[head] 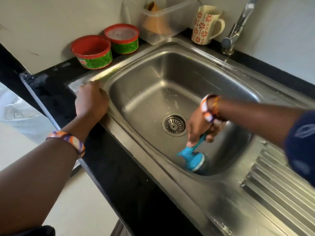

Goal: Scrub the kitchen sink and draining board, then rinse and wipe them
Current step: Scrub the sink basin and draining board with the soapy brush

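A stainless steel sink (pixel 153 79) fills the middle of the view, with its drain strainer (pixel 174 124) at the bottom. The ribbed draining board (pixel 276 181) lies at the right. My right hand (pixel 199 126) grips the handle of a blue scrubbing brush (pixel 192 157), whose round head presses against the basin's near wall. My left hand (pixel 92 103) rests on the sink's left rim, fingers curled over the edge. Soap specks dot the basin floor.
Two red-rimmed green tubs (pixel 92 51) (pixel 122 38) stand on the black counter (pixel 56 92) at the back left. A clear plastic container (pixel 163 23), a flowered mug (pixel 206 24) and the tap (pixel 238 29) stand behind the sink.
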Available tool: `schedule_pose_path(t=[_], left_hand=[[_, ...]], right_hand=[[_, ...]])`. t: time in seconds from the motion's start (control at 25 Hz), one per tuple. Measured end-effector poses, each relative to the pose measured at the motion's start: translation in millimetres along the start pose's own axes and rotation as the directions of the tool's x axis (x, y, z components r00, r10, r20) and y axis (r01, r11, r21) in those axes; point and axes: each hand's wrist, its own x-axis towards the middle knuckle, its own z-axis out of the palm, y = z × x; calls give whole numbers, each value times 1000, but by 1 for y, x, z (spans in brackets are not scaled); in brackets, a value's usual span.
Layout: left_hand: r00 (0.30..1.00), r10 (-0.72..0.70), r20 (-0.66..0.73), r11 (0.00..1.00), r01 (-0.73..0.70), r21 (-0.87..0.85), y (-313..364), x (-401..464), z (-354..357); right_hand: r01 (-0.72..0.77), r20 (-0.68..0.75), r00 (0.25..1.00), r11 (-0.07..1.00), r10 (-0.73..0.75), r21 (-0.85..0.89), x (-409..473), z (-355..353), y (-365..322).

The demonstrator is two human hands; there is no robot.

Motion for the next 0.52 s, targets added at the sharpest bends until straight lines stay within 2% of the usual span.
schedule_pose_path(t=[0.08,0.12,0.16,0.2,0.24,0.28,0.36,0.44,0.52], left_hand=[[960,245,132,968,-234,-96,18,-23,-8],[894,369,254,928,-344,-141,31,-38,-10],[779,482,402,874,-458,-160,45,-51,-8],[626,548,555,809,-564,-163,61,-63,-5],[470,548,692,755,-635,-167,75,-73,1],[349,495,796,728,-667,-160,86,-78,8],[190,327,926,764,-629,-141,98,-79,23],[100,225,969,795,-594,-123,101,-74,28],[83,192,978,813,-571,-111,103,-70,26]], right_hand=[[-6,-22,1000,999,6,-35,-46,-1,4],[-54,-42,998,998,53,-36,-44,4,8],[-113,-48,993,993,112,-27,-28,13,12],[-162,-30,987,985,161,-51,-6,30,13],[-196,-1,980,974,197,-114,24,46,10],[-202,-1,979,972,203,-120,40,54,6],[-263,-31,965,961,261,-82,23,61,-6],[-217,-174,962,976,210,-22,-21,49,-16],[-213,-287,936,977,204,1,-53,21,-13]])
